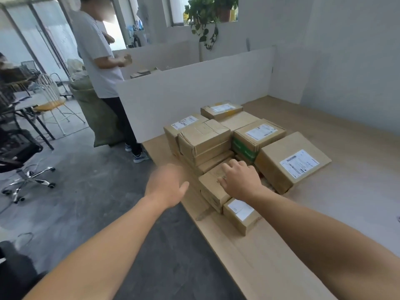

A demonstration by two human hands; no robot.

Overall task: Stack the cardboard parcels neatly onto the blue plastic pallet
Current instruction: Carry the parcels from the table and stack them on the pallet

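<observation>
Several brown cardboard parcels stand packed together on a wooden platform (324, 213). No blue pallet shows. My right hand (240, 180) rests on top of a small brown parcel (211, 187) at the near edge of the group, fingers bent over its top. In front of it lies a small labelled parcel (241, 214). My left hand (166, 185) hovers blurred just left of the stack, fingers relaxed, holding nothing. A large labelled parcel (292, 161) sits tilted at the right. A taped, dented parcel (203, 139) tops the left side.
A white partition board (194, 94) stands behind the parcels. A person in a white shirt (97, 61) stands at the platform's far left corner beside a green sack (97, 118). Office chairs (19, 152) stand on the grey floor to the left.
</observation>
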